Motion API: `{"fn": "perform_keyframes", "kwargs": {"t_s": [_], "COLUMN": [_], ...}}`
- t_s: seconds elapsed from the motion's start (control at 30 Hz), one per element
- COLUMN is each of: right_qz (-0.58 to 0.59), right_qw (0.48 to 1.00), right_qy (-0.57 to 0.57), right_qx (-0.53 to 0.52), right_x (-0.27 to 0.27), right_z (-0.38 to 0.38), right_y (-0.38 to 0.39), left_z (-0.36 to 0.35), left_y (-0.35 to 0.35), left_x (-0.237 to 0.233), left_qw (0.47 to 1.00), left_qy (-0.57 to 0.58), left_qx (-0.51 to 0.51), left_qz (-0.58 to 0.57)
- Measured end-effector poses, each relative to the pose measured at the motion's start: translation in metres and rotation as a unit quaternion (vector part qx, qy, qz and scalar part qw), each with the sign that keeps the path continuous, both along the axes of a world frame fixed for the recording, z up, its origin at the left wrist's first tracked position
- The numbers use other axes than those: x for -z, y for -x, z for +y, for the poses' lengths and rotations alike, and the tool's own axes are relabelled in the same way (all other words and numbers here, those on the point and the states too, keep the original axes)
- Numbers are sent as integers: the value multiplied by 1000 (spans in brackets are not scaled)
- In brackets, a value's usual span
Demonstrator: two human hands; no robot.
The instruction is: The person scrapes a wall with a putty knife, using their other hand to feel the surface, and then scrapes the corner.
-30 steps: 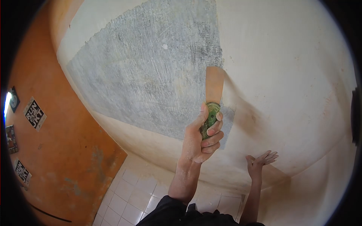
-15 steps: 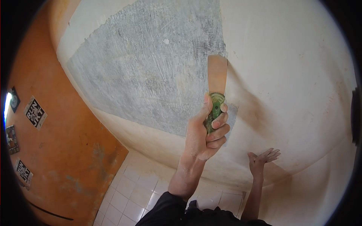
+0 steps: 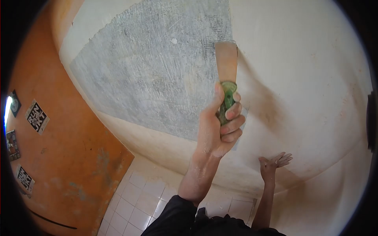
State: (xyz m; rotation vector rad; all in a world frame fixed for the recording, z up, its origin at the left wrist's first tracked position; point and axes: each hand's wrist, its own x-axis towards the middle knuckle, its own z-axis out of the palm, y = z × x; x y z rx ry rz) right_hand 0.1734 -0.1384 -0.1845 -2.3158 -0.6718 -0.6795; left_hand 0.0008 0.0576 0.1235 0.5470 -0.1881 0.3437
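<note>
My left hand [image 3: 221,124] is wrapped round the green handle of a scraper [image 3: 226,63], thumb on one side and fingers curled on the other. The broad blade points up, its tip at the right border of a rough grey patch [image 3: 149,74] on the pale wall [image 3: 299,78]. Lower down on the right, my right hand [image 3: 275,162] holds nothing and rests against the wall with its fingers spread.
An orange surface [image 3: 59,137] with black-and-white stickers [image 3: 37,117] lies to the left. White floor tiles [image 3: 136,196] show at the bottom. A dark object [image 3: 371,122] stands at the far right edge.
My left hand and the scraper have moved up along the right border of the grey patch. My right hand has stayed almost where it was.
</note>
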Motion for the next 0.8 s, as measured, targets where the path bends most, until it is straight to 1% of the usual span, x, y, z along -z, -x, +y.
{"fn": "perform_keyframes", "kwargs": {"t_s": [0.03,0.07,0.1,0.17,0.23,0.3,0.37,0.4,0.47,0.53,0.63,0.67,0.73,0.77,0.8], "right_qz": [-29,-35,-25,-8,1,15,17,7,4,-25,-13,-16,2,0,-14], "right_qw": [1000,999,1000,1000,1000,1000,1000,1000,1000,1000,1000,1000,1000,1000,1000], "right_qy": [-1,-6,-8,-3,-3,-6,-10,-16,-12,-4,-13,-15,-5,-8,-6], "right_qx": [1,2,2,-1,-1,2,5,2,0,-1,0,2,-1,3,1], "right_x": [0,-2,-1,3,1,2,1,1,3,2,2,2,3,3,3], "right_z": [0,1,1,-3,-1,1,0,1,-4,-1,-1,-1,-2,-1,-1], "right_y": [-3,-7,-8,-4,-6,-5,-7,-8,-3,-5,-5,-5,-6,-9,-9], "left_z": [-1,-1,-3,1,4,7,2,1,7,9,1,-2,-1,1,3], "left_y": [1,1,1,-1,3,2,2,0,-4,-8,-3,-1,0,-1,0], "left_x": [9,17,13,-1,-15,-4,10,4,-14,-35,-22,-8,20,27,24], "left_qw": [1000,999,996,998,996,998,997,999,999,998,998,999,997,995,993], "left_qy": [-1,21,42,30,30,19,38,1,-14,-46,-11,25,42,61,48], "left_qx": [-1,30,61,42,68,55,54,37,34,10,12,30,53,74,90], "left_qz": [-1,-24,-45,-45,-54,-39,-42,-30,-34,-44,-53,-32,-34,-32,-50]}}
